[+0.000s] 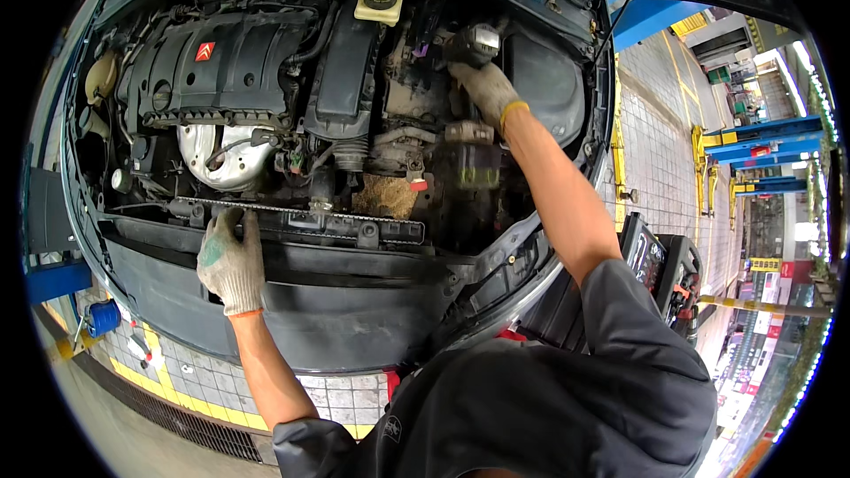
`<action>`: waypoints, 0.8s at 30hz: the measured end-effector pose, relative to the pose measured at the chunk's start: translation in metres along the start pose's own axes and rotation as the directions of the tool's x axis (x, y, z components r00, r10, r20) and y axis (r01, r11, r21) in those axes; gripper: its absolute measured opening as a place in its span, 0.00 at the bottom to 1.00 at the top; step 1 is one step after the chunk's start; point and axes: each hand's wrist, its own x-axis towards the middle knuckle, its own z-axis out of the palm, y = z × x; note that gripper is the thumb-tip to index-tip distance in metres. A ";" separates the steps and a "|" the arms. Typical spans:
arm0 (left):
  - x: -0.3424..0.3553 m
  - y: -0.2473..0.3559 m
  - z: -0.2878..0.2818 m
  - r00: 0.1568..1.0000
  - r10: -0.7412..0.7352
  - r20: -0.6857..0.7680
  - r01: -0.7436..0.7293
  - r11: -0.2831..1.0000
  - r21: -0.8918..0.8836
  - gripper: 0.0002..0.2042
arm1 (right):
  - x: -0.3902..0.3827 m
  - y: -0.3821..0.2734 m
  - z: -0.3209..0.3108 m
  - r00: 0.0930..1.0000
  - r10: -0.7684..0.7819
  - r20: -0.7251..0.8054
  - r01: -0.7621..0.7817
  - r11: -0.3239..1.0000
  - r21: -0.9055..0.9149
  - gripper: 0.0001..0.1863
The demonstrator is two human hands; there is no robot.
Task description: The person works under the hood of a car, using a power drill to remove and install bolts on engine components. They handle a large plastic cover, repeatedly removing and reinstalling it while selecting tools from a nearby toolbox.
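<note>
My right hand (487, 93), in a pale knit work glove, is wrapped round the handle of a cordless impact wrench (475, 42). The tool's dark head shows beyond my fingers, and its blurred battery (478, 168) sits on the near side of the hand. Both are over the right part of the engine bay, beside a black cover. Where the tool's tip meets the car is hidden. My left hand (230, 261), gloved with a green patch, rests on the black front panel (354, 310), fingers apart at the top of the radiator (310, 219).
A black engine cover (226, 57) and a silver heat shield (226, 155) fill the bay's left half. A yellow-white reservoir (379, 2) stands at the back. At right, an opened tool case (651, 257) stands beside the car; blue lift arms (770, 137) are farther off.
</note>
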 end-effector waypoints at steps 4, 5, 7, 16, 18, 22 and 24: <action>-0.001 0.002 -0.001 1.000 -0.019 -0.008 0.019 1.000 -0.009 0.13 | 0.061 -0.007 0.005 0.990 0.133 -0.036 -0.130 0.988 0.084 0.17; -0.002 0.000 0.001 1.000 -0.010 -0.017 0.010 1.000 -0.017 0.13 | 0.064 -0.011 0.007 0.992 0.108 -0.068 -0.105 0.993 0.049 0.19; -0.003 0.000 0.000 1.000 -0.012 -0.018 0.012 1.000 -0.021 0.12 | 0.065 -0.018 0.009 0.990 0.058 -0.130 -0.062 0.998 -0.024 0.24; 0.000 0.004 -0.006 0.999 -0.047 0.024 0.048 0.998 -0.035 0.12 | 0.087 -0.042 -0.005 0.997 -0.060 -0.051 0.042 0.953 -0.300 0.35; 0.001 0.008 -0.009 0.996 -0.073 0.059 0.075 0.997 -0.024 0.12 | 0.101 -0.026 -0.007 0.990 -0.138 -0.011 0.127 0.936 -0.329 0.35; 0.001 0.010 -0.010 0.994 -0.089 0.063 0.090 0.996 -0.017 0.12 | 0.110 -0.029 -0.003 0.997 0.030 -0.064 -0.045 0.968 -0.246 0.34; 0.001 0.009 -0.009 0.994 -0.092 0.066 0.094 0.995 -0.038 0.11 | 0.118 -0.027 -0.007 0.998 0.046 -0.031 -0.052 0.975 -0.218 0.33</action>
